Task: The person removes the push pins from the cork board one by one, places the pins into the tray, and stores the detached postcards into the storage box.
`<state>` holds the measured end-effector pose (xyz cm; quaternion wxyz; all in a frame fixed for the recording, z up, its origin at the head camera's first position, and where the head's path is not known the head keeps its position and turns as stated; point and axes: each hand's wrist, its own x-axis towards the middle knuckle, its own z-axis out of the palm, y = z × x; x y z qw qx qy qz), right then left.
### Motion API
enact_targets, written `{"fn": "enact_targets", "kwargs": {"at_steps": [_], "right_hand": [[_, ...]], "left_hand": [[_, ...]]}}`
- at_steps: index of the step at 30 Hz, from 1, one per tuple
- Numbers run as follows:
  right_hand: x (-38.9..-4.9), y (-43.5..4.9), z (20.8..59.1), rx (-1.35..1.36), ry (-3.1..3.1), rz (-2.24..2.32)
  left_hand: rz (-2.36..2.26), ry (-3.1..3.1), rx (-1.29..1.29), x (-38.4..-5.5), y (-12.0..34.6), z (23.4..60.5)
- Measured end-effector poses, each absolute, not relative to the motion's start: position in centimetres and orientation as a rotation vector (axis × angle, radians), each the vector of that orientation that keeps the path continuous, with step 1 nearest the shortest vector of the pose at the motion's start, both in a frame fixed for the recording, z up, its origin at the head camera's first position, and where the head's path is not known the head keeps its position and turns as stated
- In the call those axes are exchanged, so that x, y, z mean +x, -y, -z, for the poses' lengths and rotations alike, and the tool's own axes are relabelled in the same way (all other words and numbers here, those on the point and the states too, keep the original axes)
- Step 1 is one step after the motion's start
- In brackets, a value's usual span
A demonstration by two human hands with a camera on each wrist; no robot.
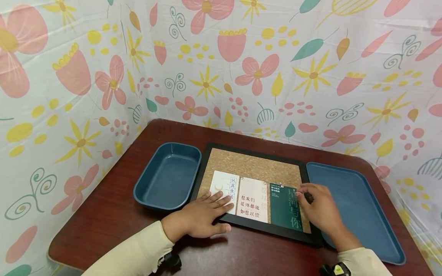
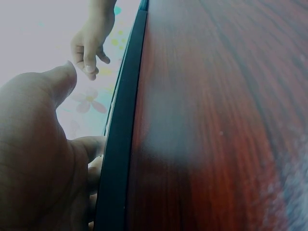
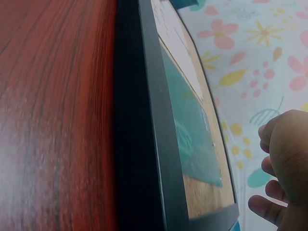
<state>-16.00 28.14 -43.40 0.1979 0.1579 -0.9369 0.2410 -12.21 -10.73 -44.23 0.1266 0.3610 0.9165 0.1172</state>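
Observation:
My left hand (image 1: pixel 203 214) lies with its fingers spread on a white card (image 1: pixel 224 180) and the lower frame edge of a cork board (image 1: pixel 255 161). Right of it, a pale pink card (image 1: pixel 253 197) has small pins (image 1: pixel 265 183) at its top corners. A dark green card (image 1: pixel 284 207) comes last in the row, with a shiny pin (image 1: pixel 282 185) on its top edge. Over this card's upper right corner is my right hand (image 1: pixel 319 209), fingers bent and fingertips close together. I cannot tell whether a small pin sits between them.
A deep blue bin (image 1: pixel 168 178) stands left of the board, against its frame. On the right lies a flat blue tray (image 1: pixel 355 207), partly under my right forearm. The dark red wooden table (image 1: pixel 114 207) meets a flower-printed cloth (image 1: pixel 221 76) behind and at the sides.

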Motion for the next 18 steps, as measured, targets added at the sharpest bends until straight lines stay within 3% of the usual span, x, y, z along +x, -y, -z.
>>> {"fn": "enact_targets", "kwargs": {"at_steps": [18], "right_hand": [[-16.7, -25.6, 43.6, 0.519, 2.672, -0.686]], "left_hand": [[-0.352, -2.663, 1.060, -12.1, 10.7, 43.9]]}}
